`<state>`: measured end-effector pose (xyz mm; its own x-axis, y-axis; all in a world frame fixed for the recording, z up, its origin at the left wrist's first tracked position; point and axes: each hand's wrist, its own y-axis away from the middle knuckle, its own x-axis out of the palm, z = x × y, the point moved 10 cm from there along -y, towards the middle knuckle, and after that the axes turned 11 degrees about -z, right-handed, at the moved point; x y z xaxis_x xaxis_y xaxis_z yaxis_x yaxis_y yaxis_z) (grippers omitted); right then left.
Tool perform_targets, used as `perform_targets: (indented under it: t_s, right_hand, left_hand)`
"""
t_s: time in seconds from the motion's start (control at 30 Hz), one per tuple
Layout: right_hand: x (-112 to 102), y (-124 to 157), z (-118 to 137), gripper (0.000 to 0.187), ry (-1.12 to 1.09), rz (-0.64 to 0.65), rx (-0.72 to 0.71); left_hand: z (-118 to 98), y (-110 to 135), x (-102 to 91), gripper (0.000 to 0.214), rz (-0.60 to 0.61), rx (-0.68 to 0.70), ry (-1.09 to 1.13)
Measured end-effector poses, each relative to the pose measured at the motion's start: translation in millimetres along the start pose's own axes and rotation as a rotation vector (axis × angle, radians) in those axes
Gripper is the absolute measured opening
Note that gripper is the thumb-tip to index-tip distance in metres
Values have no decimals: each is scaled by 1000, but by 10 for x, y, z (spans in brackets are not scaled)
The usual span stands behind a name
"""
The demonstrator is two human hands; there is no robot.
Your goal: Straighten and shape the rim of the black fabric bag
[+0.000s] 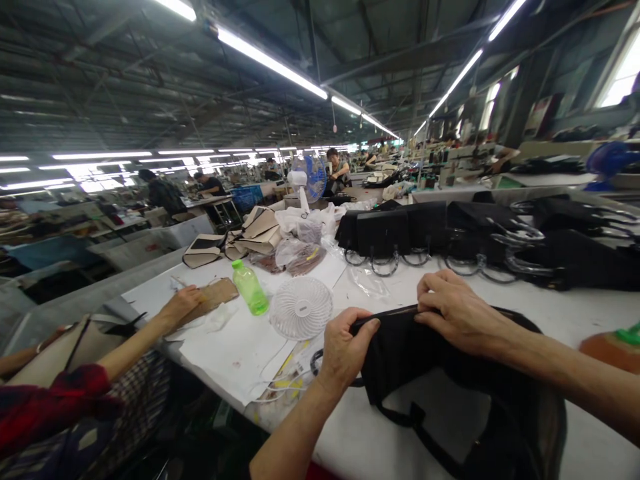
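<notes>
A black handbag (400, 353) with its mouth toward me is held up over the white table in front of me. Thumb and fingers of my left hand (347, 343) pinch the left corner of its top edge. Further right along the same edge, my right hand (457, 310) grips the rim between thumb and curled fingers. A black strap (425, 433) hangs across the bag's opening. Part of a dark looped handle (316, 362) shows behind my left wrist. My right forearm hides some of the bag's right side.
Beyond the bag lie a white round fan (301, 308), a green bottle (250, 288) and clear plastic wrapping (367, 281). Several black handbags (383, 233) line the table's back right; beige bag pieces (260, 233) lie back left. At left, a co-worker's hand (183, 303) is over brown cardboard (215, 295).
</notes>
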<state>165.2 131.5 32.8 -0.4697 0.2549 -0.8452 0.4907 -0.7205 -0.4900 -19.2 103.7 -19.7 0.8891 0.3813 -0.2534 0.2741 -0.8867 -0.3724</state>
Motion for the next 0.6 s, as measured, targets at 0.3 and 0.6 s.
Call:
perform_targets:
  t_s: [0.3, 0.6]
  right_hand:
    - [16, -47, 1, 26, 15, 23, 42]
    - [27, -68, -17, 22, 18, 43, 69]
  left_hand:
    - [-95, 7, 13, 15, 23, 66, -1]
    - [-325, -163, 263, 13, 235, 138, -277]
